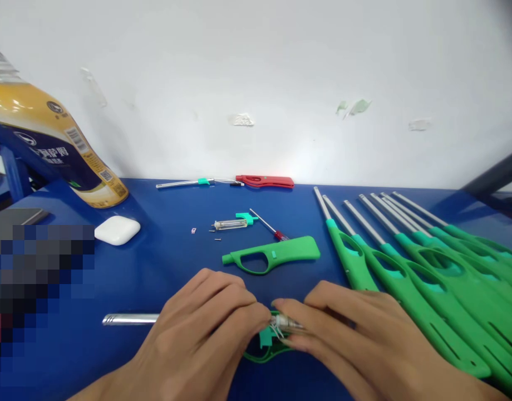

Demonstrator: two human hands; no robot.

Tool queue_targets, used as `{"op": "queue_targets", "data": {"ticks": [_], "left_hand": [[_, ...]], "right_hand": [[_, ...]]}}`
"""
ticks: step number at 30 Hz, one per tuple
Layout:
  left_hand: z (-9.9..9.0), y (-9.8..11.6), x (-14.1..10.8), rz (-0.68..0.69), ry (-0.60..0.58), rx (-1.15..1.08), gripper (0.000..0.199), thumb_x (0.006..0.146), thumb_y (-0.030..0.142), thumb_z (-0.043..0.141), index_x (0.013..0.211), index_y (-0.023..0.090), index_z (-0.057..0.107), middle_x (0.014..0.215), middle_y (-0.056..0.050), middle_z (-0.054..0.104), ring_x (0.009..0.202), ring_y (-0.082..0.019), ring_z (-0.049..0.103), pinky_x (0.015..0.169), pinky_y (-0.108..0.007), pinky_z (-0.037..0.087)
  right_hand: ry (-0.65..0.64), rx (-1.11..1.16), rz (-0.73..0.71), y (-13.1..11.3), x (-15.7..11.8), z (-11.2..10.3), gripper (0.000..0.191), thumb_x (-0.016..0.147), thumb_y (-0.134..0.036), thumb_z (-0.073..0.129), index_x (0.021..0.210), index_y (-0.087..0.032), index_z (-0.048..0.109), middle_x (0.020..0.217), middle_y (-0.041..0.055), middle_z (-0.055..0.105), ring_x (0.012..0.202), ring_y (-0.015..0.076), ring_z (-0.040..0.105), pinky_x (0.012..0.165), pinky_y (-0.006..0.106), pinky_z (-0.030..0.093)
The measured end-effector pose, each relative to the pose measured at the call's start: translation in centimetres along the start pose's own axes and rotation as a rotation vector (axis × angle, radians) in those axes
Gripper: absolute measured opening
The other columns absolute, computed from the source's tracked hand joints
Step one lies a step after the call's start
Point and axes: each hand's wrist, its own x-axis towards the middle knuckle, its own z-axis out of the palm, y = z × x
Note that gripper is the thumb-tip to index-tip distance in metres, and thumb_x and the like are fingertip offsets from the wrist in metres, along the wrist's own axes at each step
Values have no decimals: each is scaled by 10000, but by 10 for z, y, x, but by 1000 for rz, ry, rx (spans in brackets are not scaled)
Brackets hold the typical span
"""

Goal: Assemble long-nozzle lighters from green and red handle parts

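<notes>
My left hand (201, 328) is closed over the front of an opened green lighter (267, 356), its fingertips pinched near thin wires. The lighter's silver tube (131, 319) sticks out to the left from under that hand. My right hand (356, 328) pinches a clear fuel tank (288, 324) at the back of the lighter. A teal trigger (265, 337) shows between my hands. The hands cover most of the lighter body. Just beyond them lies a loose green housing half (295, 250).
Several long green lighters (439, 312) fan out at right. Behind lie a red-handled screwdriver (276, 231), another clear tank (231, 224), small screws (217, 239), a red housing (264, 181) and a metal tube (178, 184). A white case (117, 230) and bottle (59, 133) stand left.
</notes>
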Motion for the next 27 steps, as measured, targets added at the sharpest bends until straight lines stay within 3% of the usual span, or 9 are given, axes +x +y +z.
{"op": "queue_targets", "data": {"ticks": [7,12,21,27], "left_hand": [[6,0,5,-160,20,-174,190,1045,36,610,1096,202,688,976,22,729,904,-135,588,841,-267,504],[7,2,4,-269,10,-278,175,1055,62,596,1049,223,665,943,28,688,935,-125,571,838,-219,519],[0,6,11,-103,28,-110,213,983,-32,623,1013,167,693,908,18,749,904,-125,611,913,-236,557],[1,2,7,-42,35,-50,256,959,-75,613,1038,142,725,869,-11,750,906,-160,634,850,-261,580]], "right_hand": [[-9,-21,-22,10,0,-4,299,1193,-318,403,1198,-280,699,864,-43,678,640,94,649,520,290,404],[-5,-69,-67,14,-6,-3,327,1132,-139,460,1334,-253,690,909,-25,662,589,85,552,505,254,372],[16,-60,-91,6,-1,-2,367,1182,-186,369,1241,-220,730,802,-42,648,564,74,558,487,256,361],[-53,26,-10,4,0,-2,276,1182,-273,447,1237,-240,716,840,-43,663,622,77,623,530,255,419]]}}
